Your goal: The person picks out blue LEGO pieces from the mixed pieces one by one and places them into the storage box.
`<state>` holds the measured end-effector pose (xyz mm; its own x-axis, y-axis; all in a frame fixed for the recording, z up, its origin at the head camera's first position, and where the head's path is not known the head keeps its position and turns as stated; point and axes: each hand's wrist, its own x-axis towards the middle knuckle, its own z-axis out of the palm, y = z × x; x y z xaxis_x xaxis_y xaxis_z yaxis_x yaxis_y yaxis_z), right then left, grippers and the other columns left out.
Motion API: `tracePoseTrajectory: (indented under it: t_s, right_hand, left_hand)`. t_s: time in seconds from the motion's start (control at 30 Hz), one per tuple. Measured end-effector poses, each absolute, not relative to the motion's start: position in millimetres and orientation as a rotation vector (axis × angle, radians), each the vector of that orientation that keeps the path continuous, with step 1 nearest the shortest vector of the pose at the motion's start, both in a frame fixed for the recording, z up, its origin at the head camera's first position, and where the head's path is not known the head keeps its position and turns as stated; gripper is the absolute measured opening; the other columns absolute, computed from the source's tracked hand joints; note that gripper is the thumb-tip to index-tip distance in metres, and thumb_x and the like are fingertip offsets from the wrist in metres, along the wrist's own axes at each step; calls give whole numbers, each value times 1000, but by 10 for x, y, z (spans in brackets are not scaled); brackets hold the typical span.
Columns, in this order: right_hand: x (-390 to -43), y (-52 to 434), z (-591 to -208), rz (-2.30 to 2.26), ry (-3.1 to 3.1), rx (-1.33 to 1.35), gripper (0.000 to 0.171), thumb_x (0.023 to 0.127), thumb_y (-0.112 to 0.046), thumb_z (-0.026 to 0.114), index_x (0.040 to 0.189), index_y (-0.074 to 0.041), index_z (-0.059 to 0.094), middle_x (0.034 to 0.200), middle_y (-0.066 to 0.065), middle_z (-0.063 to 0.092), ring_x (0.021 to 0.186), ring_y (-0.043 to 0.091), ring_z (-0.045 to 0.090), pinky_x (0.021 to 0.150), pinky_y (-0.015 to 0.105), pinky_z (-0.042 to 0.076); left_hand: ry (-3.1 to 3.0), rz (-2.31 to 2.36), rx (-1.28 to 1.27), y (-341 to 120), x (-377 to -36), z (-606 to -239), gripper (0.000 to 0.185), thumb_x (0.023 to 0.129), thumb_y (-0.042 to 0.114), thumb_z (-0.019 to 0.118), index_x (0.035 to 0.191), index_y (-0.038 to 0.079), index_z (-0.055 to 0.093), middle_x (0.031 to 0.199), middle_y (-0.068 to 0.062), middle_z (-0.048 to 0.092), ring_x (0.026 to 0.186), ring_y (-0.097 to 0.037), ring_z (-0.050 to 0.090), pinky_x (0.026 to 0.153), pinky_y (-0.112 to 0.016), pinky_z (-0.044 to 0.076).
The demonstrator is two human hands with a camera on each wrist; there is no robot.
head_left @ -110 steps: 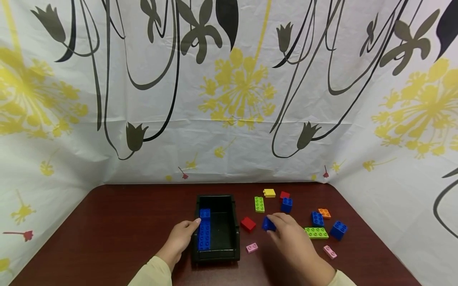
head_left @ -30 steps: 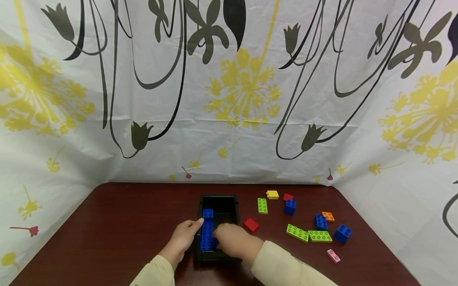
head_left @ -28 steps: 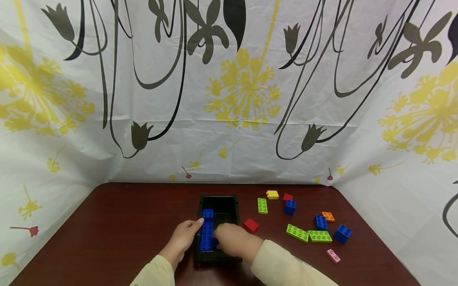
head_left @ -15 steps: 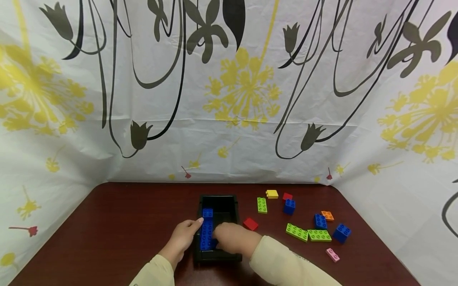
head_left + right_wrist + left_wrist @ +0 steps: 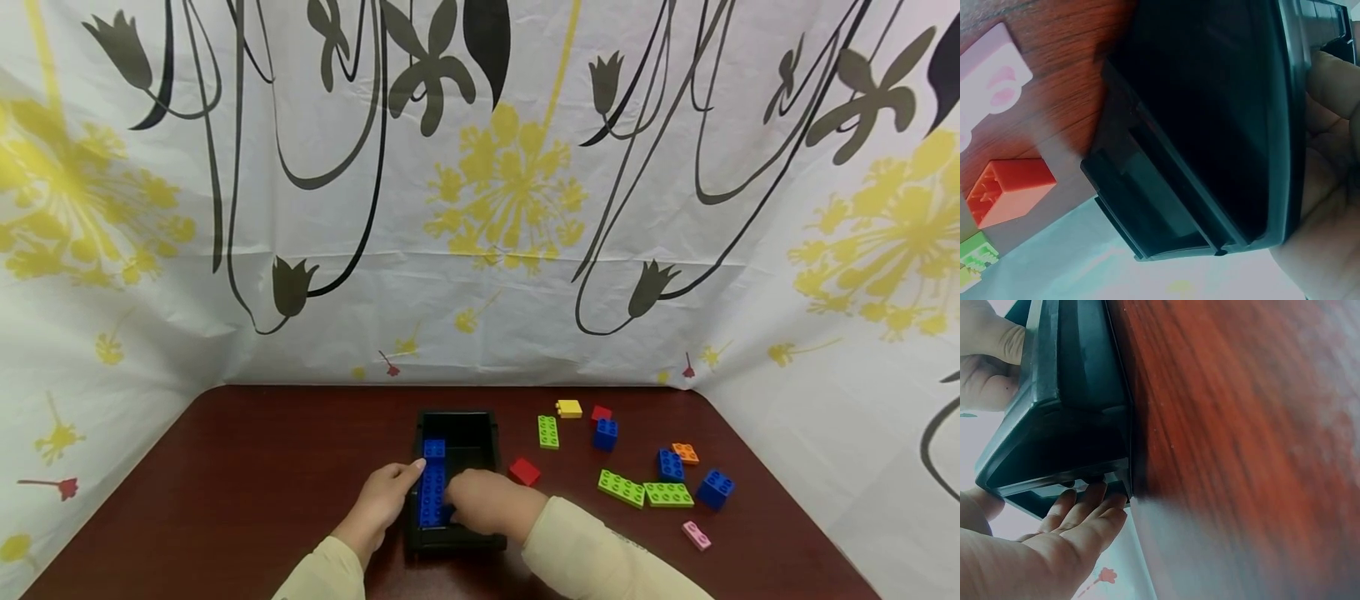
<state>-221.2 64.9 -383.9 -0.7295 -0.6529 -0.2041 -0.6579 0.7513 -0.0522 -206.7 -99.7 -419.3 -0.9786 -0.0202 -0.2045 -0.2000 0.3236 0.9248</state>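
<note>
A black bin [image 5: 457,414] stands on the dark red table [image 5: 262,467]. A row of blue bricks [image 5: 432,487] lies along its left side. My left hand [image 5: 405,479] rests outside on the bin's left wall, fingers straight [image 5: 1085,506]. My right hand [image 5: 461,500] reaches into the near part of the bin. Its curled fingers hold a blue brick [image 5: 446,517] beside the row; the brick is mostly hidden. In the right wrist view I see only the bin's outer wall [image 5: 1210,144] and fingers [image 5: 1329,81] over its rim.
Loose bricks lie right of the bin: red [image 5: 524,472], green [image 5: 621,488], green [image 5: 547,432], yellow [image 5: 569,408], blue [image 5: 604,433], blue [image 5: 712,489], orange [image 5: 683,452], pink [image 5: 695,535]. A flowered curtain [image 5: 480,208] closes the back and both sides.
Since 3.7 s ago my right hand has carried a blue brick from the table into the bin. Over the last second both hands stay almost still.
</note>
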Motion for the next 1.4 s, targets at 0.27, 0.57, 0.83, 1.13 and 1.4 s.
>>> tracePoseTrajectory:
  t_s: [0.27,0.57,0.83,1.13,1.4]
  right_hand:
    - [-2130,673,-3835,23,2801,-1050,9,91,-19,68,97,-16,75,87,-6,68,79,4,62,73,22,54]
    - [-2054,883,-3789,-111,2958,-1168,24,91,-18,69,115,-14,71,114,-2,66,108,11,61,85,25,53]
    - [-2029,1207,-3781,-282,3209,-1281,36,86,-19,74,120,-11,67,122,5,62,110,18,60,79,31,56]
    - [-1991,1573,-3759,-472,3415,-1125,44,78,-15,81,120,-12,67,123,7,62,100,19,62,64,25,54]
    - [-1973,1878,-3755,-460,3549,-875,45,76,-16,82,119,-12,67,123,10,62,106,25,62,74,37,57]
  left_hand:
    - [2407,1721,-213,-997,-2066,-4192,67,99,48,48,132,-10,49,132,-31,50,119,-49,48,92,-58,45]
    - [2429,1697,-207,-997,-2052,-4183,70,99,51,46,133,-9,49,133,-31,49,119,-49,48,92,-58,45]
    - [2438,1688,-210,-989,-2047,-4173,70,99,51,46,134,-9,48,135,-31,47,122,-51,45,93,-61,44]
    - [2450,1682,-215,-987,-2052,-4176,71,99,51,46,135,-10,46,135,-32,47,121,-51,46,93,-61,44]
    - [2442,1679,-222,-985,-2057,-4173,71,99,51,46,135,-11,46,135,-32,47,121,-50,46,93,-61,44]
